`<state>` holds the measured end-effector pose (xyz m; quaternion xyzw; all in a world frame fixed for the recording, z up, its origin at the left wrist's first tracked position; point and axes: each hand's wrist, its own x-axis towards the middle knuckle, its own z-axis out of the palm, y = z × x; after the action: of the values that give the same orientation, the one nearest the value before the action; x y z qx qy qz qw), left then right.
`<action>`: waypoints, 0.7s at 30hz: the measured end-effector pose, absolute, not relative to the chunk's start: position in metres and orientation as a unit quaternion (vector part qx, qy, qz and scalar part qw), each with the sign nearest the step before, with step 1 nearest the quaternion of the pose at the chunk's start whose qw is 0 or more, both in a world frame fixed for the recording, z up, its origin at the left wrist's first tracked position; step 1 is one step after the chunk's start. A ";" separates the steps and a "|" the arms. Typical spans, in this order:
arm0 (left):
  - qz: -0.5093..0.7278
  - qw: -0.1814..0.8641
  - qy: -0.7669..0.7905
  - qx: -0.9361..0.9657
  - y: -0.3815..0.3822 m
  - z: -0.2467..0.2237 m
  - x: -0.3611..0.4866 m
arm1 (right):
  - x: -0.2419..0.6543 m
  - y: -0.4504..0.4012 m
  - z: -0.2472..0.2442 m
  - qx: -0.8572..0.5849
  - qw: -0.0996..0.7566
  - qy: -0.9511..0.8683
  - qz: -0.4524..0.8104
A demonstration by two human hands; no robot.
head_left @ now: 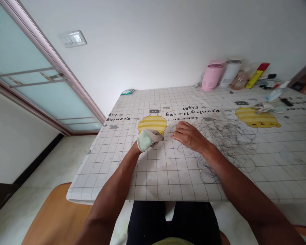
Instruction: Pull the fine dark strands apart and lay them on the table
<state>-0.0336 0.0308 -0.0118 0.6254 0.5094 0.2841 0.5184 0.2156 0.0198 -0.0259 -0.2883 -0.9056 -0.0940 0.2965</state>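
Observation:
My left hand (pixel 150 139), in a pale glove, is over the yellow balloon print on the tablecloth. Its fingers are pinched together on a thin wire, and a faint loop of it shows just below the fingertips. A little to the right, my bare right hand (pixel 187 135) is also closed, thumb against fingers, with a fine strand of the wire by its fingertips. Loose, tangled coils of thin dark wire (pixel 228 143) spread over the cloth beside and beyond my right wrist. The strand between the hands is too fine to follow.
The checked tablecloth (pixel 112 177) covers the table. Along the wall stand a pink cylinder (pixel 213 75), a white one (pixel 231 73), a bottle (pixel 239 80) and a yellow-red can (pixel 257 76). A crumpled glove (pixel 267 106) lies right; a green-white packet (pixel 128 92) sits at the back left corner.

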 end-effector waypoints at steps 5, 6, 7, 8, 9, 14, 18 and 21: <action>0.293 0.495 0.525 0.627 0.029 -0.010 -0.033 | 0.215 0.018 -0.029 -0.322 0.274 -0.897 -0.133; 0.295 0.494 0.525 0.627 0.029 -0.010 -0.033 | 0.215 0.018 -0.030 -0.331 0.274 -0.892 -0.138; 0.299 0.495 0.524 0.625 0.029 -0.011 -0.032 | 0.215 0.018 -0.032 -0.339 0.275 -0.889 -0.142; 0.304 0.496 0.522 0.623 0.030 -0.011 -0.032 | 0.215 0.018 -0.033 -0.346 0.274 -0.886 -0.143; 0.309 0.498 0.521 0.621 0.030 -0.011 -0.032 | 0.216 0.018 -0.034 -0.349 0.272 -0.885 -0.143; 0.319 0.507 0.516 0.612 0.035 -0.014 -0.036 | 0.219 0.018 -0.039 -0.329 0.240 -0.904 -0.127; 0.328 0.530 0.494 0.606 0.037 -0.018 -0.038 | 0.218 0.018 -0.042 -0.328 0.252 -0.900 -0.134; 0.327 0.550 0.485 0.596 0.038 -0.021 -0.036 | 0.217 0.018 -0.041 -0.344 0.289 -0.886 -0.115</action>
<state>-0.0358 0.0381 -0.0205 0.5960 0.4853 0.3266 0.5501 0.2175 0.0185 -0.0410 -0.3438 -0.8860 -0.1151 0.2892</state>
